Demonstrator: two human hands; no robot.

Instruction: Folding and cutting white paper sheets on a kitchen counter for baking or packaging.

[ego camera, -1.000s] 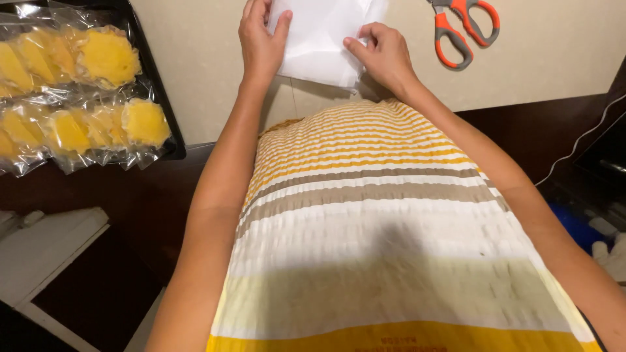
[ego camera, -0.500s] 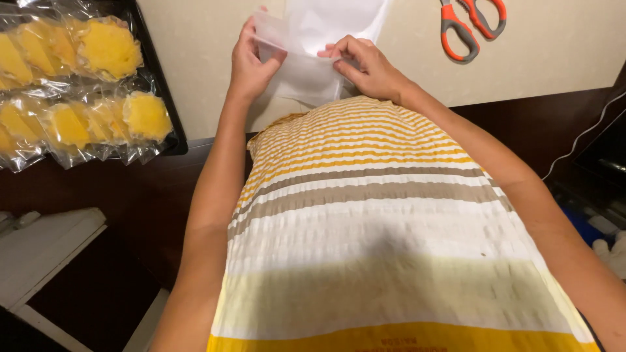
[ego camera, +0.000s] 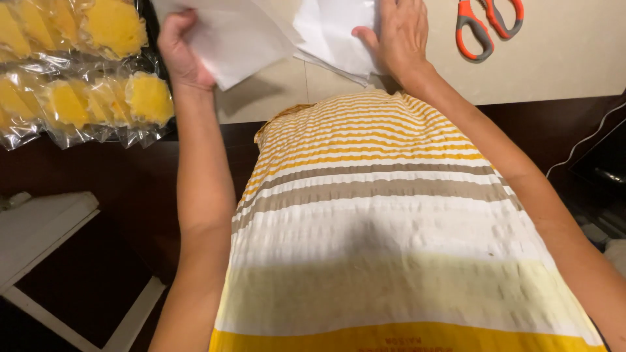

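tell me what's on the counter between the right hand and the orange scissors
Nothing: in the head view only bare beige counter lies between the right hand, resting on the white bags, and the orange-handled scissors.

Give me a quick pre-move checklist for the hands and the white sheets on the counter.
1. Left hand has a grip on one white sheet: ok.
2. Sheet lifted off the counter: ok, it casts a shadow.
3. Right hand pressing the stack of sheets: ok.
4. Only one sheet lifted: cannot tell.
5. Scissors apart from both hands: ok.
6. Bagged yellow pieces apart from the sheet: ok.
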